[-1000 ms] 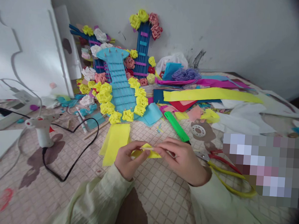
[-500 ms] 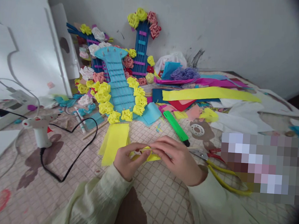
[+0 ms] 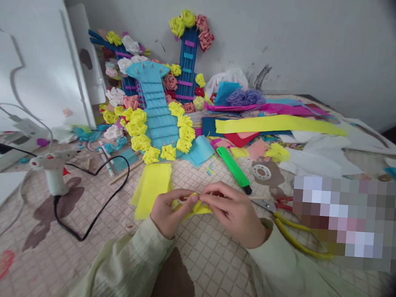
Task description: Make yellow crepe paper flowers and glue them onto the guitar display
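My left hand (image 3: 169,212) and my right hand (image 3: 234,211) meet over the tiled floor, both pinching a small folded piece of yellow paper (image 3: 198,208). The fingertips of both hands press together on its upper edge. Just left of my hands lies a flat yellow paper sheet (image 3: 152,188). A green utility knife (image 3: 233,168) rests just beyond my right hand, and yellow-handled scissors (image 3: 292,234) lie to its right.
A blue guitar-shaped model (image 3: 155,111) edged with yellow paper flowers lies ahead, another stands against the wall (image 3: 188,62). A white glue gun (image 3: 52,170) with a black cord (image 3: 91,222) stands at left. Coloured paper strips (image 3: 277,123) and a tape roll (image 3: 260,172) are scattered at right.
My fingers have shifted slightly along the yellow piece, folding it tighter; both hands stay in the same place. The view has barely moved.
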Tool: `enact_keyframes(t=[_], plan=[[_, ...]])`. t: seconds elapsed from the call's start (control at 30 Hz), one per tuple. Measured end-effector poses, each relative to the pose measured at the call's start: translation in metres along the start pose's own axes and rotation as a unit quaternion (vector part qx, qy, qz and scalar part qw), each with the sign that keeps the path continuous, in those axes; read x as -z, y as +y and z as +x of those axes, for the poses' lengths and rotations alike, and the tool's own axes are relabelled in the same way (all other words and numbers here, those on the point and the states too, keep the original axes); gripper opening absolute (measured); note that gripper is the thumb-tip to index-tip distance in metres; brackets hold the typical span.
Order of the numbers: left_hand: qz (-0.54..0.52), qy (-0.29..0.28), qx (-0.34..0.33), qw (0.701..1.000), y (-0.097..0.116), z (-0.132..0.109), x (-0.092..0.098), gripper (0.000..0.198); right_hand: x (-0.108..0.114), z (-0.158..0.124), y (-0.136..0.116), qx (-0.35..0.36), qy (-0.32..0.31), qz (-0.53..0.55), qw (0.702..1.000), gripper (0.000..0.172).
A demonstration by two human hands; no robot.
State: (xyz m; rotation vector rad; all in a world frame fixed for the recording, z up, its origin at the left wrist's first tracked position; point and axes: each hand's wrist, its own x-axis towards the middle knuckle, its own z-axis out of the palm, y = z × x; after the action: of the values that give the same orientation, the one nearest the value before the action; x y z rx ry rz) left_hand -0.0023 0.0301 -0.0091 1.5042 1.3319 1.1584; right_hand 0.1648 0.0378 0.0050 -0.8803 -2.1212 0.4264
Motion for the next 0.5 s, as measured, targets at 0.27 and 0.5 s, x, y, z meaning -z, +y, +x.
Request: enact_keyframes(t=[0.27,0.5], plan=[[0.054,-0.015,-0.052,0.997,0.0035,0.0004,0.0015,0.013,-0.0021,0.0025,-0.0037,-0.067,0.027,0.054,0.996,0.017],[0.084,-0.062,-0.137,0.985,0.0075,0.0006,0.0017,0.013,-0.0007,0.0039,-0.001,-0.131,-0.003,0.077,0.988,0.013]])
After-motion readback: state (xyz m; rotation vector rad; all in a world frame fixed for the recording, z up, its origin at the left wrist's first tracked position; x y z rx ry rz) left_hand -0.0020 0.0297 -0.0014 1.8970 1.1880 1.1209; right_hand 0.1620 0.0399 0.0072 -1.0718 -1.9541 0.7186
